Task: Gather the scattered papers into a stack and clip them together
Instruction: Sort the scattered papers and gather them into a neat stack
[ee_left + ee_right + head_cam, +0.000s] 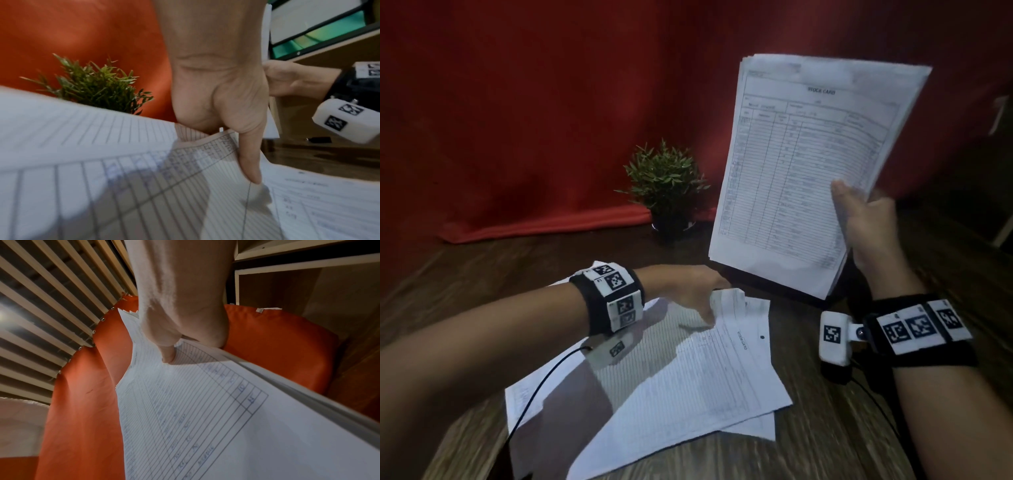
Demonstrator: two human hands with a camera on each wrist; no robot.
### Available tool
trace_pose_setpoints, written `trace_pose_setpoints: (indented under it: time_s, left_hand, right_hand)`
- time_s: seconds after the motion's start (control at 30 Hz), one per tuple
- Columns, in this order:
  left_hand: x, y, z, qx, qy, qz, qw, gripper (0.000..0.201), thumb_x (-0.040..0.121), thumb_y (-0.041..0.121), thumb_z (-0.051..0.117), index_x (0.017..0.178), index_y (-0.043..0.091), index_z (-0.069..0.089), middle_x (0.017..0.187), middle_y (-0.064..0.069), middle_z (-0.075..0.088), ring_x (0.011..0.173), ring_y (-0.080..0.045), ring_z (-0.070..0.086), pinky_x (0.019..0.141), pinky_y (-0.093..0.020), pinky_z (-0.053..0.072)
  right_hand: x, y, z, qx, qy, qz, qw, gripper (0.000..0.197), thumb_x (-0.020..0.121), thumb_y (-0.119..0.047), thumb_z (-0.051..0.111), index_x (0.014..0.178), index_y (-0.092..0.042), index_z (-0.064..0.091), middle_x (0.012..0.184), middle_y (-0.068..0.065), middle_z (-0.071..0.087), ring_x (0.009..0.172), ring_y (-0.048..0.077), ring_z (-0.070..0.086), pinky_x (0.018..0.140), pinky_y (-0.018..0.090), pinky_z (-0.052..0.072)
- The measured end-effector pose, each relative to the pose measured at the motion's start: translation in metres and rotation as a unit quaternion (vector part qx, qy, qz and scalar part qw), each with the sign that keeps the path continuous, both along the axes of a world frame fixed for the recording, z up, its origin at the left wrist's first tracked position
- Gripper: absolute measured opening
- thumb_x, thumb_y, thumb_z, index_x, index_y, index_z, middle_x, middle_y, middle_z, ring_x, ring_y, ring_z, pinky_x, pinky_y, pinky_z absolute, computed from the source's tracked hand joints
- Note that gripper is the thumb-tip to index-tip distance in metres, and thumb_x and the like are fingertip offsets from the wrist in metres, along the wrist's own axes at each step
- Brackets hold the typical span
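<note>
Both hands are occupied: a thick upright stack of white printed stock-card sheets [808, 171] is gripped by the right hand [869, 226], while a loose ruled sheet [688, 370] on the dark wooden table [859, 445] is pinched at its edge by the left hand [688, 291]. Gathering is judged partly done; a few sheets remain flat, and no clip can be made out. One container is seen: a small black pot [671, 222] holding a green plant [664, 174].

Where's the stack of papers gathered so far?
In the head view the gathered stack is held upright above the table, right of the small potted plant, gripped at its lower right edge by the right hand.
</note>
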State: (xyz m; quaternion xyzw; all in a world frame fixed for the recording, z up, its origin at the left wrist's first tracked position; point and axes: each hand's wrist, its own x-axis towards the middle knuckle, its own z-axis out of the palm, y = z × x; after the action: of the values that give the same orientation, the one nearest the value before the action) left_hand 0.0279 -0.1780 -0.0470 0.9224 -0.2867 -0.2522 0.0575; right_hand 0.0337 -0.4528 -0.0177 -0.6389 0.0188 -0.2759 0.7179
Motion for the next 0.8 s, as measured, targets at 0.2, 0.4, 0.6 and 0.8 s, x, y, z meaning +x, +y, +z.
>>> trace_pose_setpoints:
  time_s: [0.2,0.4,0.6,0.8]
  left_hand:
    - [0.002,0.028,0.045,-0.173,-0.025,0.053,0.983,0.024,0.087,0.020,0.086,0.107,0.023,0.073,0.107,0.010,0.078,0.098,-0.013,0.074,0.085,-0.027,0.059]
    - [0.006,0.057,0.087,-0.549,-0.080,0.240,0.796,0.033,0.088,0.006,0.081,0.120,0.002,0.073,0.117,-0.013,0.079,0.106,-0.030,0.077,0.097,-0.044,0.062]
    - [0.007,0.060,0.080,-0.730,-0.139,0.311,0.593,0.029,0.093,0.007,0.077,0.121,0.002,0.068,0.114,-0.012,0.079,0.101,-0.027,0.079,0.083,-0.037,0.064]
    - [0.002,0.051,0.058,-0.739,-0.217,0.298,0.565,0.021,0.097,0.015,0.076,0.117,0.016,0.068,0.118,-0.010,0.077,0.110,-0.027,0.076,0.093,-0.044,0.063]
  right_hand:
    - [0.002,0.006,-0.003,-0.002,0.006,0.010,1.000,0.010,0.097,-0.024,0.072,0.103,-0.015,0.074,0.102,-0.006,0.077,0.096,0.006,0.076,0.087,0.026,0.059]
    - [0.004,0.027,-0.006,-0.018,0.019,0.016,1.000,0.016,0.100,-0.010,0.065,0.112,0.000,0.068,0.080,-0.007,0.073,0.075,0.009,0.070,0.063,0.014,0.055]
    - [-0.004,0.060,-0.010,-0.052,0.074,0.084,0.992,0.007,0.095,-0.014,0.072,0.100,-0.011,0.073,0.070,-0.011,0.075,0.062,0.001,0.069,0.059,0.020,0.054]
    - [-0.016,0.087,-0.011,-0.108,0.074,0.153,0.979,0.020,0.095,0.003,0.065,0.104,-0.014,0.074,0.079,-0.015,0.075,0.077,0.002,0.070,0.063,0.015,0.054]
